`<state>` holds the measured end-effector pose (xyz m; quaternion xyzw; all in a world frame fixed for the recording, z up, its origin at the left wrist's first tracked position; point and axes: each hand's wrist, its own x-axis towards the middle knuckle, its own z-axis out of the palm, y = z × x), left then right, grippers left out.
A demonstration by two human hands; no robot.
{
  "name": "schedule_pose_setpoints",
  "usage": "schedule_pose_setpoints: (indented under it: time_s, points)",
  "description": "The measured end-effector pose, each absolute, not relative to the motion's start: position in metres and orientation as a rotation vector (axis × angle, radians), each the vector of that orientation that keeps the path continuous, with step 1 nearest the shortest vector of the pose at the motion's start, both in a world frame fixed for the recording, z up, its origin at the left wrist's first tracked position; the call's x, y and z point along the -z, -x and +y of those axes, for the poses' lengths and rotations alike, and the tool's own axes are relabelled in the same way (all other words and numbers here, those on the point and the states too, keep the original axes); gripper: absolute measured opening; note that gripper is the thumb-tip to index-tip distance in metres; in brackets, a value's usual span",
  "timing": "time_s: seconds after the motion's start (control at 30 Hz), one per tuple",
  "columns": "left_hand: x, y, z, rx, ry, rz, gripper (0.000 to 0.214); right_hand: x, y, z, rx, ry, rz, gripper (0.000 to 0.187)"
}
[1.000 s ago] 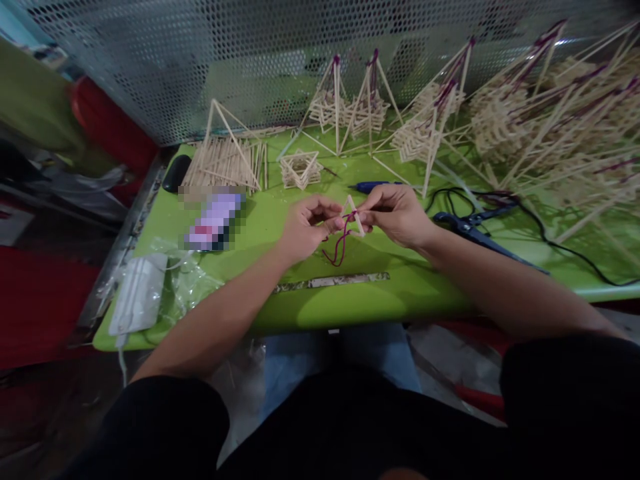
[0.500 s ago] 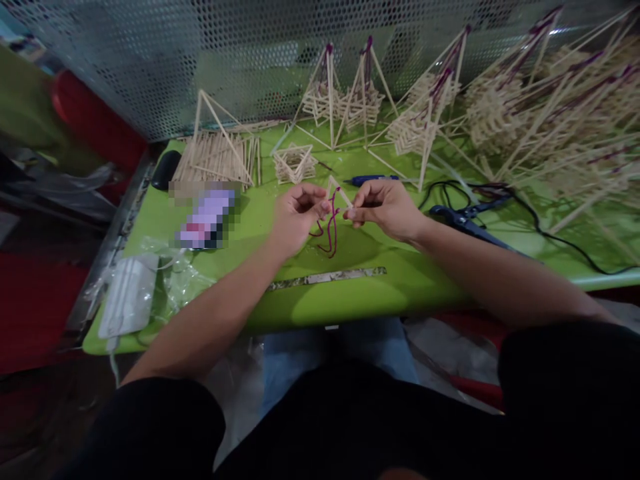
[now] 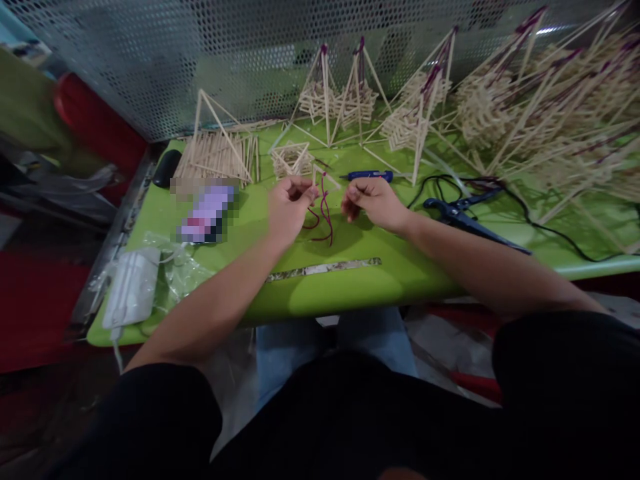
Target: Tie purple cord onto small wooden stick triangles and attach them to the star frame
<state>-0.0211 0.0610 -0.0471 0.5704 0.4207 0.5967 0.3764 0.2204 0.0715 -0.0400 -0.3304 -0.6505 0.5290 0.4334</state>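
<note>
A small joined pair of wooden sticks is pinched between the thumb and fingers of my left hand. Purple string is tied near the top of these sticks and dangles in loose loops over the green table. Just right of the sticks, my right hand has its fingers curled and its thumb pressed against them, apart from the stick's end; whether anything small is in that pinch is hidden. Behind my left hand sits a small stacked stick frame. A blue pen-like tool lies beyond my right hand.
Dark blue pliers-like cutters and a black cable lie at right. Several stick pyramids line the back. Loose sticks, a blurred phone and a white power bank are at left. A patterned strip lies in front.
My right hand has come off the stick end and curled its fingers. My left hand still holds the joined sticks, now slightly farther left, with the string swinging below. The view has shifted a little.
</note>
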Motion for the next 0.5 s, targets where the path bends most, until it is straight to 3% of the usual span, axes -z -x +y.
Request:
schedule_pose_setpoints:
  time_s: [0.23,0.5]
  points:
    - [0.05,0.022,0.072,-1.586,-1.436,1.18,0.011,0.049,-0.215,0.084,-1.037,0.873,-1.537,0.063]
    - [0.048,0.016,0.071,-1.664,-1.464,1.193,0.01,0.052,-0.193,0.073,-0.919,0.912,-1.549,0.09]
